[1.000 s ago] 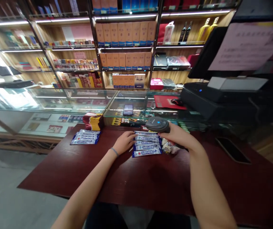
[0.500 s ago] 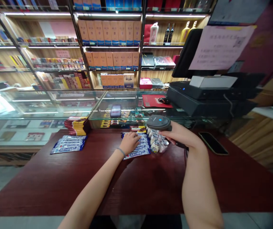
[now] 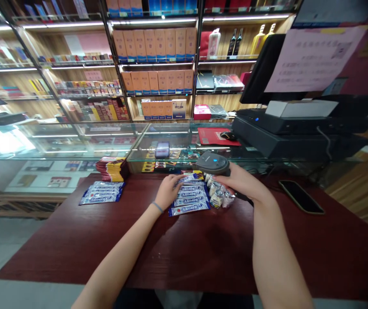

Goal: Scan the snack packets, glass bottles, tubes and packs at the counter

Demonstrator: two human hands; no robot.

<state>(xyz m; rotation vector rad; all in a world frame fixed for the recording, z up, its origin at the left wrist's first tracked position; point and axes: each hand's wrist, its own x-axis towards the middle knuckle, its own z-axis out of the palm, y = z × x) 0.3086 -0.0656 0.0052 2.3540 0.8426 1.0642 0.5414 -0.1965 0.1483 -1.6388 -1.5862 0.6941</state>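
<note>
- The right hand [image 3: 240, 181] grips a dark handheld barcode scanner [image 3: 212, 162] above small silver-topped containers [image 3: 217, 198].
- The left hand [image 3: 167, 192], fingers bent, rests at the far left end of the overlapping blue-and-white sachets [image 3: 190, 201]; whether it pinches one, I cannot tell.
- The sachets lie on the dark red table [image 3: 184, 262], beside the containers.

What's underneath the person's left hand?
The left hand partly covers the farther blue-and-white packets; dark red tabletop shows around it. Anything beneath the palm is hidden.
</note>
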